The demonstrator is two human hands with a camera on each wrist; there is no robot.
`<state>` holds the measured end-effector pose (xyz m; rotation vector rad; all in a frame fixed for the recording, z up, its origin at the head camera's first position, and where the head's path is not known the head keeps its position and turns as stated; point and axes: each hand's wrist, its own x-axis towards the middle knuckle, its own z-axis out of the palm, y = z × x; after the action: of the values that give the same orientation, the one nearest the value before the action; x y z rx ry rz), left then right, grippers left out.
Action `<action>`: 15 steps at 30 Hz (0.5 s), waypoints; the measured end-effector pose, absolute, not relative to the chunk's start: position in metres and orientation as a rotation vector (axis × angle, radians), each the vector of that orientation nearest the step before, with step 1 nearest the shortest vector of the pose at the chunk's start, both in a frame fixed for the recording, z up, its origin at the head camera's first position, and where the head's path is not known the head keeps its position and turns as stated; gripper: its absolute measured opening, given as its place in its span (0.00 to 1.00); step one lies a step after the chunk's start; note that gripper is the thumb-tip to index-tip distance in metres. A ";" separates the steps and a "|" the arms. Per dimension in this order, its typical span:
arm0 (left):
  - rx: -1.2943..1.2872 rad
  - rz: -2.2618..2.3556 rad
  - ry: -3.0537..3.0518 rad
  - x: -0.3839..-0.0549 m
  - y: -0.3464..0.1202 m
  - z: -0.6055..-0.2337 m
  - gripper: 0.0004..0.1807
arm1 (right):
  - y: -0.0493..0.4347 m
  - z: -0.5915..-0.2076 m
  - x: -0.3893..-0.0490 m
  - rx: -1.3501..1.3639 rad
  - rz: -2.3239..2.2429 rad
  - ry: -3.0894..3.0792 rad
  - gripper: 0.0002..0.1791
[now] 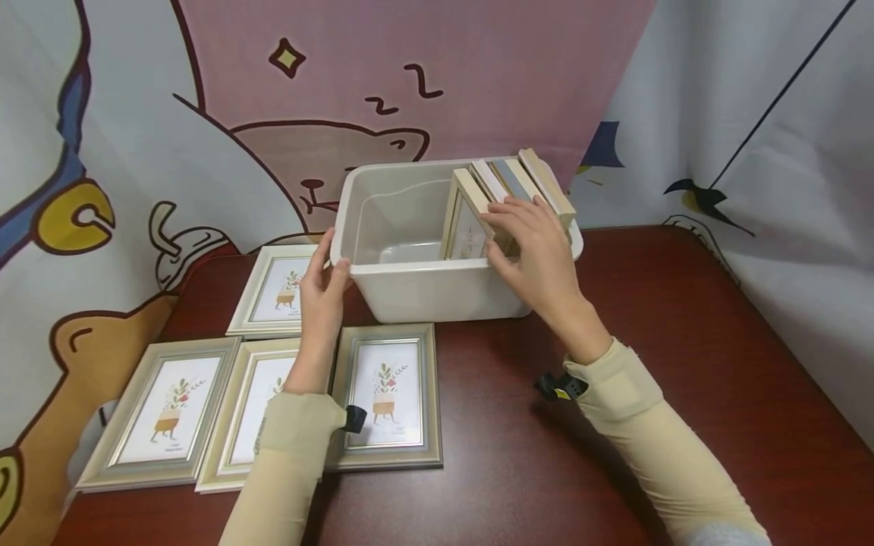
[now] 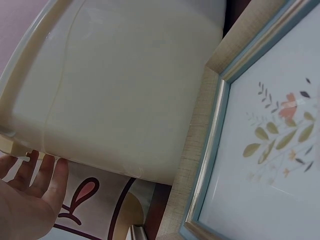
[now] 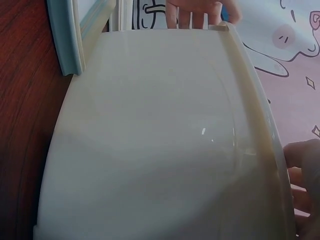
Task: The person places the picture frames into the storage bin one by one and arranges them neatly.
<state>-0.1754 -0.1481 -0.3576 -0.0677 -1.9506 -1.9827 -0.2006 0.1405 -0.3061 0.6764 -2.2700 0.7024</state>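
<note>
A white plastic bin (image 1: 437, 292) stands towards the back of the table, with several picture frames (image 1: 471, 220) upright in its right half. My left hand (image 1: 322, 299) grips the bin's left front corner, thumb at the rim and fingers along the outer side; the left wrist view shows those fingers (image 2: 42, 177) under the rim. Over the bin's right front rim, my right hand (image 1: 539, 254) reaches in with bent, spread fingers at the tops of the frames. In the right wrist view its fingers (image 3: 300, 190) are partly hidden behind the bin wall.
Several framed flower prints lie face up at the left: one by the bin (image 1: 256, 292), one far left (image 1: 171, 409), one partly under my left forearm (image 1: 249, 425), and one in front of the bin (image 1: 385, 394). A cartoon-printed cloth (image 1: 478, 68) hangs behind the dark red table (image 1: 505, 432).
</note>
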 end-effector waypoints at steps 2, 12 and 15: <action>-0.066 -1.983 -1.950 -0.176 -0.147 -0.357 0.30 | 0.142 -0.305 -0.199 0.666 0.722 -2.258 0.16; -0.060 -2.006 -1.928 -0.174 -0.147 -0.356 0.31 | 0.150 -0.304 -0.188 0.647 0.797 -2.155 0.13; -0.071 -2.020 -1.916 -0.174 -0.146 -0.357 0.31 | 0.152 -0.304 -0.183 0.635 0.815 -2.139 0.12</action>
<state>-0.1744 -0.1465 -0.3568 -0.0706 -1.9164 -2.0199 -0.1834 0.1518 -0.3042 0.6351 -2.1389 0.8153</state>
